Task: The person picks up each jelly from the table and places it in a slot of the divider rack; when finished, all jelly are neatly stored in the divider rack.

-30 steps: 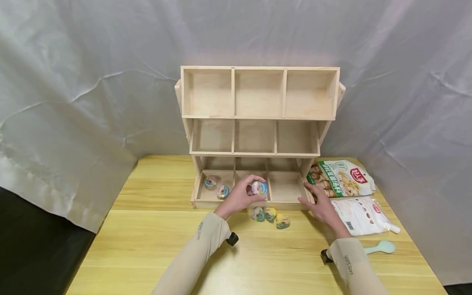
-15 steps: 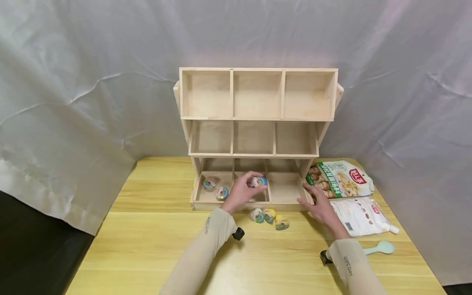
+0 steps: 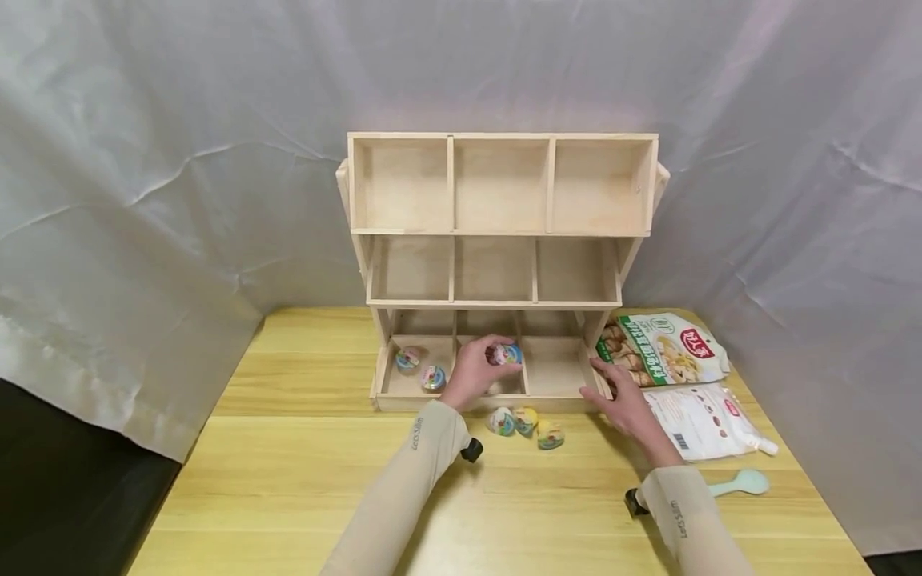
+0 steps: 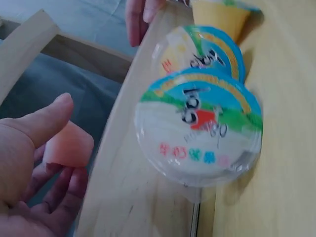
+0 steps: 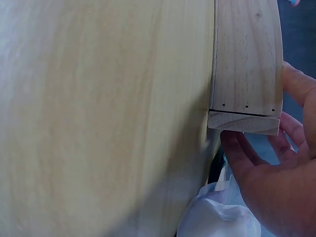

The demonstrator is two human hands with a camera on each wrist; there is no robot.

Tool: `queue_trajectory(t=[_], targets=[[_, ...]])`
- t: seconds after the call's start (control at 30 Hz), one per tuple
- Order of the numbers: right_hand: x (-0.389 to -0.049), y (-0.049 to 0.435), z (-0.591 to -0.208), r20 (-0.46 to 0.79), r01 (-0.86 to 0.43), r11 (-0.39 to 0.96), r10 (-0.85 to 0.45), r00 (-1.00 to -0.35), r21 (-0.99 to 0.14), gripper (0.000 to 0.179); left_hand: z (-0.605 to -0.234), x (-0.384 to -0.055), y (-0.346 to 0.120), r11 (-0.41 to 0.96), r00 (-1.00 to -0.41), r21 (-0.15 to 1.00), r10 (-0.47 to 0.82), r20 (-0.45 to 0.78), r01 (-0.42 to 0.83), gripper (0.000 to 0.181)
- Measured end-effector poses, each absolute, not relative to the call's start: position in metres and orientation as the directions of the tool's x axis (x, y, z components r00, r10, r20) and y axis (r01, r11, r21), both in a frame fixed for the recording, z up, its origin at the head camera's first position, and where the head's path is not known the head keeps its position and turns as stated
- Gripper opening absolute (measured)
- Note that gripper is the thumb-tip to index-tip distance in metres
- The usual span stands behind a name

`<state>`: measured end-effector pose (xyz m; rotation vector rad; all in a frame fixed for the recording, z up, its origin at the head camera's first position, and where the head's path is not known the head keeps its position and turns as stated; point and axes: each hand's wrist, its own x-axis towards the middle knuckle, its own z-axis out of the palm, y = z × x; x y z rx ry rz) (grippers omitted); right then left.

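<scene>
My left hand (image 3: 471,374) pinches a jelly cup (image 3: 507,354) with a blue-printed lid, over the bottom middle compartment of the three-tier wooden rack (image 3: 555,402). The left wrist view shows this cup's pink body (image 4: 71,145) between thumb and fingers. At the rack's lower right front corner, my right hand (image 3: 625,402) grips the side wall, thumb on the inner side and fingers outside. Two jelly cups (image 3: 434,378) lie in the bottom left compartment. Before the rack's front board are a white jelly cup (image 3: 501,422) and two yellow jelly cups (image 3: 551,434).
Right of the rack lies a food packet (image 3: 670,348) printed with mushrooms. A white spouted pouch (image 3: 709,424) is in front of it, and a pale green spoon (image 3: 751,482) lies nearer, partly behind the right sleeve. Grey curtains (image 3: 144,200) surround the table.
The left hand has carried its jelly cup slightly farther back into the bottom middle compartment, then barely moved. My right hand keeps its grip on the rack corner.
</scene>
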<state>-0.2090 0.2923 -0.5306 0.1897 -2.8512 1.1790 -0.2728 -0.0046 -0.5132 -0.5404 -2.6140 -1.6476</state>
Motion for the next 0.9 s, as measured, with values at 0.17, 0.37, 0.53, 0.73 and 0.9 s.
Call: queue_trajectory(t=[0.17, 0.37, 0.53, 0.73, 0.9], targets=[[-0.207, 0.293, -0.531, 0.093, -0.129, 0.704, -0.09, -0.992, -0.699, 0.067, -0.516, -0.278, -0.002, 0.478, -0.936, 0.818, 0.292, 0.197, 0.321, 0.05], [-0.207, 0.292, -0.527, 0.08, -0.119, 0.695, -0.088, -0.993, -0.709, 0.067, -0.522, -0.281, 0.0, 0.503, -0.937, 0.804, 0.293, 0.188, 0.318, 0.05], [-0.207, 0.29, -0.525, 0.077, -0.118, 0.699, -0.09, -0.993, -0.705, 0.067, -0.527, -0.283, 0.001, 0.511, -0.94, 0.806, 0.302, 0.159, 0.3, 0.047], [-0.207, 0.292, -0.527, 0.087, -0.12, 0.696, -0.083, -0.993, -0.708, 0.067, -0.53, -0.285, 0.004, 0.53, -0.937, 0.791, 0.314, 0.153, 0.307, 0.043], [-0.207, 0.293, -0.528, 0.086, -0.123, 0.694, -0.087, -0.992, -0.71, 0.067, -0.531, -0.285, 0.005, 0.555, -0.941, 0.779, 0.314, 0.127, 0.29, 0.044]])
